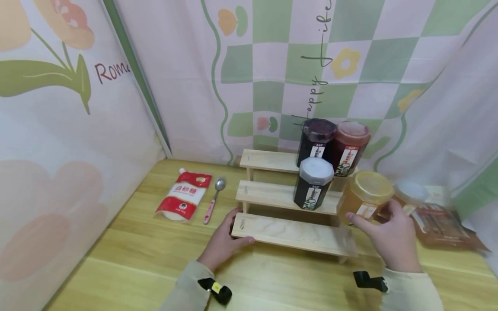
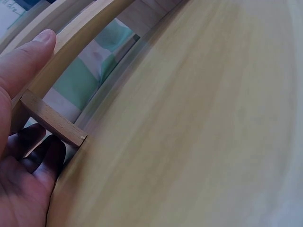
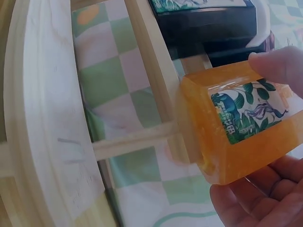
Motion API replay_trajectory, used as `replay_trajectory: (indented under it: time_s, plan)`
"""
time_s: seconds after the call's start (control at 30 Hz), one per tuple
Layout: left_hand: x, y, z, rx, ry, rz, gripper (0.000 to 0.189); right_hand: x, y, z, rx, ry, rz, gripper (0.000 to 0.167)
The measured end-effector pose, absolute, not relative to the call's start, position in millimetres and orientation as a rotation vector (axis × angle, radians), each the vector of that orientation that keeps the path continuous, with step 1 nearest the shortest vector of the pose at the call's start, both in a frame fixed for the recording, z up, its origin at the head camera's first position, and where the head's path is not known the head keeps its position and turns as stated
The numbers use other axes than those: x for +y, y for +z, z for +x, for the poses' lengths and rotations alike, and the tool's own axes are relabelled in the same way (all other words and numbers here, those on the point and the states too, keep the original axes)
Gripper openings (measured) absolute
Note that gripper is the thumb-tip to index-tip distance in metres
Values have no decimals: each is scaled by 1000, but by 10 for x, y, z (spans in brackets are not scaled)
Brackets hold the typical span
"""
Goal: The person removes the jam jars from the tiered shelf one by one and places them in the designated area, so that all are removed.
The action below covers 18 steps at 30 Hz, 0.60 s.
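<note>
My left hand (image 1: 225, 242) grips the left end of the lowest step of a three-tier wooden rack (image 1: 288, 230); its thumb lies along the front edge in the left wrist view. In my right hand (image 1: 397, 235) is a jar of orange-yellow contents with a yellow lid (image 1: 371, 188), held between thumb and fingers. The jar (image 3: 246, 127) is by the right end of the middle step; contact with the wood is unclear. A dark jar with a whitish lid (image 1: 313, 185) stands on the middle step. A dark jar (image 1: 317, 136) and a red jar (image 1: 350, 149) stand on the top step.
Behind my right hand is another pale-lidded jar (image 1: 410, 194), partly hidden. A brown packet (image 1: 439, 224) lies at the right. Left of the rack, a red-and-white sugar pouch (image 1: 183, 196) and a pink-handled spoon (image 1: 214, 201) lie on the wooden table (image 1: 128, 259). Printed curtains hang behind.
</note>
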<state>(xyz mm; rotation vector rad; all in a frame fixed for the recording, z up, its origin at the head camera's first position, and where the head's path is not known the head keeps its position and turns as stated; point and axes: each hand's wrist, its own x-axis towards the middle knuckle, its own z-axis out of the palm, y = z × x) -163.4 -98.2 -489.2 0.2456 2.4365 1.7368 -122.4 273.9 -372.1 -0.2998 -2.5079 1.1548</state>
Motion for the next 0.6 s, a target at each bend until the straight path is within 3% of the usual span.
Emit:
replay_trajectory:
  time_s: [0.23, 0.6]
  plan:
    - [-980, -4883, -1629, 2429, 1740, 245, 112, 2868, -3713, -1233, -2478, 1172, -412, 76]
    - [-981, -4854, -1614, 2421, 1743, 243, 112, 3066, -3705, -1210, -2410, 1150, -547, 52]
